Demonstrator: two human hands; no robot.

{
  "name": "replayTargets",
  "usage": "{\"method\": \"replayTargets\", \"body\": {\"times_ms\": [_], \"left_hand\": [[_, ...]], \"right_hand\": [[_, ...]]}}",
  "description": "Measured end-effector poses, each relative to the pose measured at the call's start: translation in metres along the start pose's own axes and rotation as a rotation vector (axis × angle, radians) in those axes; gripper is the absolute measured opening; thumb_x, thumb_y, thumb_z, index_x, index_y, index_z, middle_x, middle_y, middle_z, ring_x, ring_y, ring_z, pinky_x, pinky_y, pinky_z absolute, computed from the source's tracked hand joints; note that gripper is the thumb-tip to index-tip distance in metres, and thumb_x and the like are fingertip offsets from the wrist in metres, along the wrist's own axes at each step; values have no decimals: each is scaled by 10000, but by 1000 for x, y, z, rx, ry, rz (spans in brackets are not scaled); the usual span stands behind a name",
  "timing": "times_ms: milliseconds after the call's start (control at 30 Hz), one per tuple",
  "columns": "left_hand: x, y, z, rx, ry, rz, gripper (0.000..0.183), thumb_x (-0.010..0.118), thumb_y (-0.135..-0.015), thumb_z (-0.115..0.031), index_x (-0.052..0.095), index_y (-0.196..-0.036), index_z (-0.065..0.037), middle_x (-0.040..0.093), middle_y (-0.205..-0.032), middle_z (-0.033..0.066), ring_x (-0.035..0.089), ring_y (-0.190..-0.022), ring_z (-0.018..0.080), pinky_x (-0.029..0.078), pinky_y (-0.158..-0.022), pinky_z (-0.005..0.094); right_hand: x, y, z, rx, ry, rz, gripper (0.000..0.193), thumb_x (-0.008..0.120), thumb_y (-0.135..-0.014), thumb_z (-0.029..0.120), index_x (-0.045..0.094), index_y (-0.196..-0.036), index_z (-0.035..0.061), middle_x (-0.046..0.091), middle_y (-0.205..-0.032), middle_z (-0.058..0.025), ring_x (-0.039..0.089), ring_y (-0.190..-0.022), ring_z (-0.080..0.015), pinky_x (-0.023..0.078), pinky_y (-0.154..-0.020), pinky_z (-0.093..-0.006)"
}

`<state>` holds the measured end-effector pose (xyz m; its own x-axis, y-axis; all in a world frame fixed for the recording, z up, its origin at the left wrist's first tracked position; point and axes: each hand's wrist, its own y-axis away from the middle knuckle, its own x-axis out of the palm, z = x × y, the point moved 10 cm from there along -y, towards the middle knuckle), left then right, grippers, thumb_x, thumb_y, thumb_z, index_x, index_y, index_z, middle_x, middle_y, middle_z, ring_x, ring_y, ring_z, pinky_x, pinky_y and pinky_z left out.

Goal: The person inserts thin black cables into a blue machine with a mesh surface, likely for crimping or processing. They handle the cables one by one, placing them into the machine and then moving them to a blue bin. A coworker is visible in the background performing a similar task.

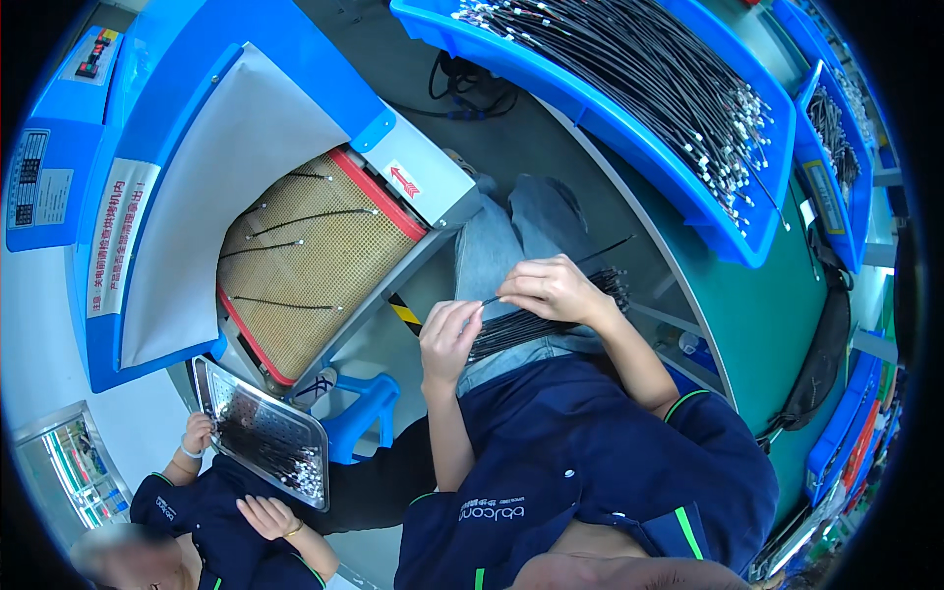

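Note:
My left hand (452, 339) and my right hand (554, 290) are close together above my lap. Both pinch one thin black cable, its end held between the fingertips of the left. The free part of this black cable (610, 248) sticks out beyond my right hand, up and to the right. Across my thighs, under the hands, lies a bundle of similar black cables (511, 334), partly hidden by my hands and wrists.
Left stands a blue machine (231, 39) with a red-edged mesh conveyor belt (285, 265) carrying several spaced cables. A co-worker at lower left holds a metal tray (320, 442) of cables near a blue stool (366, 413). A blue bin (757, 231) full of cables sits on the green table (733, 315).

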<state>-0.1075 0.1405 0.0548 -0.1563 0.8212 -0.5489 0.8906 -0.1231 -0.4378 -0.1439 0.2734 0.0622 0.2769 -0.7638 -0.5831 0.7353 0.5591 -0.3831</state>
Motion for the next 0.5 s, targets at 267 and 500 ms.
{"method": "replayTargets", "body": {"times_ms": [267, 500], "left_hand": [[0, 0, -2, 51, -17, 34, 179, 711, -702, 27, 669, -871, -12, 652, -826, 86, 628, -757, 244, 515, -671, 332], [1, 0, -3, 82, -34, 22, 194, 711, -676, 45, 657, -854, -10, 651, -820, 85, 627, -739, 245, 515, -647, 330]], "right_hand": [[2, 0, -7, 45, -70, 27, 81, 659, -806, 145, 652, -858, 82, 622, -803, -42, 636, -702, -228, 501, -591, -339], [1, 1, -9, 60, -84, 33, 86, 659, -808, 149, 651, -857, 78, 621, -800, -50, 632, -701, -238, 496, -593, -341]]}}
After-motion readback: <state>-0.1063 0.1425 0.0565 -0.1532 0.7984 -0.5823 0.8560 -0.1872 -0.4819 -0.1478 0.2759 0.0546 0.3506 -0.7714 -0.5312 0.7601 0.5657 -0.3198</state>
